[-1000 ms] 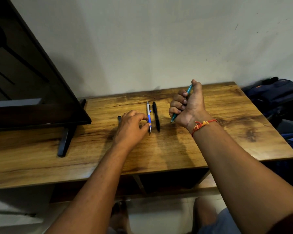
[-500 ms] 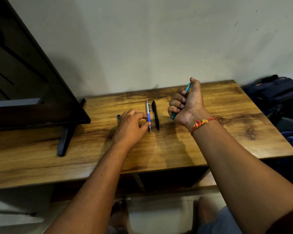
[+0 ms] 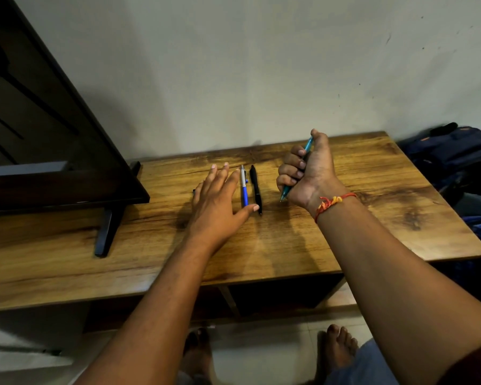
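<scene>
Two pens lie side by side on the wooden table (image 3: pixel 372 218): a blue and silver pen (image 3: pixel 243 187) and a black pen (image 3: pixel 256 187) to its right. My left hand (image 3: pixel 217 198) lies flat just left of them with straight, spread fingers, its thumb tip at the near ends of the pens. A small dark object (image 3: pixel 194 190) peeks out from behind that hand. My right hand (image 3: pixel 306 173) grips a teal pen (image 3: pixel 295 168) in a fist, thumb on its top end, tip pointing down above the table.
A dark flat screen (image 3: pixel 53 151) on a black stand leg (image 3: pixel 106 232) fills the table's left part. A dark blue bag (image 3: pixel 456 157) lies past the table's right edge. The wall stands right behind the table. My bare feet (image 3: pixel 336 348) show on the tiled floor below.
My left hand has spread out from a curled pose at the blue pen to flat, straight fingers. My right hand still holds the teal pen in nearly the same place.
</scene>
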